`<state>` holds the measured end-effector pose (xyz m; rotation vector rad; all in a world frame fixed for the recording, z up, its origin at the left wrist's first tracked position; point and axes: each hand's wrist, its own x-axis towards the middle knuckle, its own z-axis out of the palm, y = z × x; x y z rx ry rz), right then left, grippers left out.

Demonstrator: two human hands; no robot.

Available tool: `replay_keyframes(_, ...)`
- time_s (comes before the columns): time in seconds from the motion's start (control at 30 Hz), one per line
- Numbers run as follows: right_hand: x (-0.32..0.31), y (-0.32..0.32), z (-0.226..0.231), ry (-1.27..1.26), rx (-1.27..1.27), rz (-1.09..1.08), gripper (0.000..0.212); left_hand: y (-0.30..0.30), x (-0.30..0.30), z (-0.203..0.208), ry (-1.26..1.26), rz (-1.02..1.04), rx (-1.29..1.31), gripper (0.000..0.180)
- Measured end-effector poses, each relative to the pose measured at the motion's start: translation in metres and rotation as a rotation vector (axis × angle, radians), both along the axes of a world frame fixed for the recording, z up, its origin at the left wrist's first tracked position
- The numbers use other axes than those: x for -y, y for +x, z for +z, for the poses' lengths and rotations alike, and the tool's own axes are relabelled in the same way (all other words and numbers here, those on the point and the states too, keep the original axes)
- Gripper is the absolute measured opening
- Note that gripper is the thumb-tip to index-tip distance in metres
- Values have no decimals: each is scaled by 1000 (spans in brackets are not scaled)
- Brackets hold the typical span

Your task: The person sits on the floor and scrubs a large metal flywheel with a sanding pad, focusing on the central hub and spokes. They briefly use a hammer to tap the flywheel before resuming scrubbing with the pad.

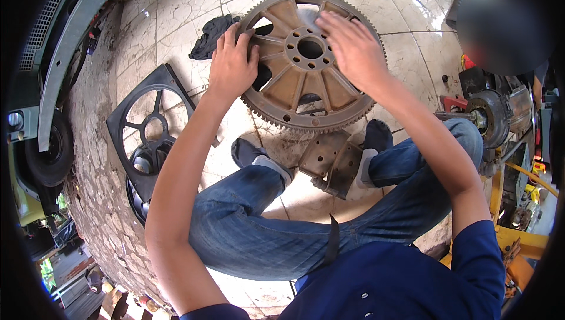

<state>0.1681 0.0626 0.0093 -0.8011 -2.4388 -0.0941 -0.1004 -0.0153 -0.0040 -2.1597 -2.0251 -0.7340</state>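
A large rusty brown flywheel [282, 93] with a toothed rim, spokes and a bolt-holed hub is in front of me, beyond my feet. My left hand [233, 64] rests on the flywheel's left rim, its fingers spread and lightly bent, the thumb apart. Over the right-hand spokes, beside the hub, is my right hand [356, 49]. It is open and slightly blurred, with the fingers stretched out. Whether its palm touches the metal I cannot tell. Between my shoes lies a brown metal bracket [329, 161] with holes.
A black fan shroud [134, 120] lies on the left near a rough broken edge. Dark cloth [215, 36] sits behind the flywheel on the cracked tiles [406, 2]. To the right are a dark hub assembly [489, 114] and a yellow frame [521, 240]. A vehicle's tire [53, 149] is far left.
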Motion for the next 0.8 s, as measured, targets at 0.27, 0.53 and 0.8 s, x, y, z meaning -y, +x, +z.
replay_keyframes(0.27, 17, -4, -15, -79, 221, 116, 57, -3, 2, -2, 24, -20, 4, 35)
replay_keyframes(0.53, 28, -3, -12, -78, 253, 61, 75, 0, 3, 1, 7, -11, 27, 36)
replay_keyframes(0.8, 26, -3, -10, -97, 293, 16, 80, -2, 2, -1, 44, -54, 16, 37)
